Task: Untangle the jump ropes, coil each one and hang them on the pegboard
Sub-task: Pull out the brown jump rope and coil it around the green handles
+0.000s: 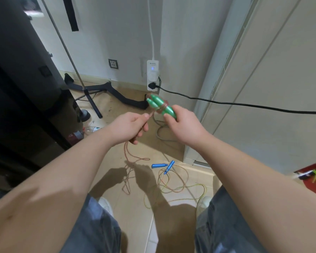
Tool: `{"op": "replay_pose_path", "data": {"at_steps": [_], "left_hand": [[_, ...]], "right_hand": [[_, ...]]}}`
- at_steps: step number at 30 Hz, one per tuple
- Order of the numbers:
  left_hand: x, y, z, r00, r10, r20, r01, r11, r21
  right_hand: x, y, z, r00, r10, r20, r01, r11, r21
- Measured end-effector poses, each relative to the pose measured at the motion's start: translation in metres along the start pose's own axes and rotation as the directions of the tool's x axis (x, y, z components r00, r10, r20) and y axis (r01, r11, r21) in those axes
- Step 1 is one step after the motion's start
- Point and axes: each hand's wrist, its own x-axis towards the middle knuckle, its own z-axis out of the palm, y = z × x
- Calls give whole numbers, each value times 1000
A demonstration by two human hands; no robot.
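My right hand [182, 125] grips the two green handles [160, 105] of a jump rope, held side by side with pinkish cord wound around their middle. My left hand [133, 126] pinches that same pinkish cord [130, 157] close to the handles; the rest of the cord hangs down in loops to the floor. A second jump rope lies on the tiled floor between my feet: two blue handles [162, 166] and a loose yellow-pink cord [179, 187] in overlapping loops. No pegboard is in view.
A white power strip [153, 75] hangs on the wall with a black cable [244, 105] running right. A tripod stand [88, 92] and black curved bar [124, 98] sit on the floor ahead. Dark furniture [22, 79] stands left, white cabinet [263, 88] right.
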Motion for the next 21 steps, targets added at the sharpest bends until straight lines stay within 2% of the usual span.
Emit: {"op": "replay_pose_path", "data": {"at_steps": [2, 4, 6, 7, 9, 10, 12, 14, 16, 18, 21], "left_hand": [[-6, 2, 6, 981, -107, 161, 104, 994, 26], [-11, 2, 11, 955, -132, 264, 103, 988, 118], [-13, 5, 11, 974, -48, 223, -1, 977, 214], [-12, 7, 8, 986, 32, 163, -84, 943, 323], [-10, 9, 1, 974, 213, 74, -218, 804, 553], [-9, 9, -3, 960, 274, 60, -252, 751, 611], [-8, 7, -8, 941, 338, 34, -285, 733, 617], [-4, 3, -11, 940, 341, -11, -274, 775, 569], [0, -3, -16, 960, 278, -33, -225, 839, 496], [3, -14, -22, 986, 167, 9, -157, 906, 393], [4, -20, -19, 998, 41, 46, -54, 941, 335]], "right_hand": [[4, 6, 1, 995, 73, -66, -82, 986, -148], [5, 12, 1, 994, 110, -3, -104, 936, -336], [3, 15, 3, 976, 161, 150, -75, 883, -464], [2, 15, 5, 956, 170, 238, -29, 864, -502], [-2, 15, 10, 901, 138, 410, 97, 859, -502], [-4, 13, 12, 873, 102, 477, 153, 871, -467], [-9, 6, 12, 829, 16, 559, 232, 899, -371], [-12, -2, 8, 793, -47, 608, 225, 949, -221], [-14, -10, 1, 772, -86, 630, 150, 987, -49], [-16, -15, -6, 791, -117, 601, 59, 991, 117], [-12, -13, -8, 881, -110, 461, -39, 953, 302]]}}
